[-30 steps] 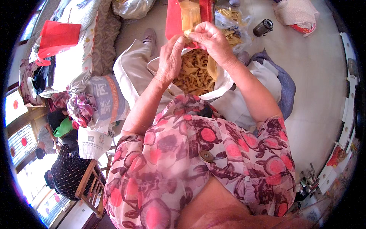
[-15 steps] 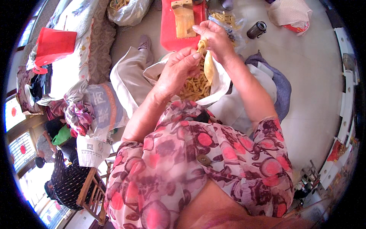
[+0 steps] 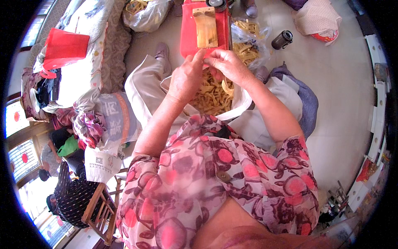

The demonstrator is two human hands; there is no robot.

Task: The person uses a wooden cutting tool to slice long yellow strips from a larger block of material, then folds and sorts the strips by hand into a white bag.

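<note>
My left hand point(image 3: 187, 79) is closed, its fingertips pinched together just above the pile in my lap. Close beside it, my right hand point(image 3: 231, 65) is also closed, with thumb and fingers drawn together. Whatever sits between the fingertips is hidden. Below the hands, many yellow-brown strips point(image 3: 212, 99) lie heaped in a white cloth point(image 3: 241, 99) spread between my legs. One broader pale-yellow strip point(image 3: 227, 88) shows under my right hand; I cannot tell whether it is held. Just beyond the fingers stands a red bench point(image 3: 188, 35) with a wooden block point(image 3: 206, 30) on it.
Right of the bench is a clear plastic bag point(image 3: 265, 37) of yellow strips; another plastic bag point(image 3: 147, 18) lies far left. A dark flask point(image 3: 282, 40) stands on the floor. A red bucket point(image 3: 66, 47) rests on the bed at left. Another person point(image 3: 78, 199) sits at lower left.
Both hands have moved down and left, toward my lap. The knotted yellow strip visible between them before is now hidden. The view has shifted slightly.
</note>
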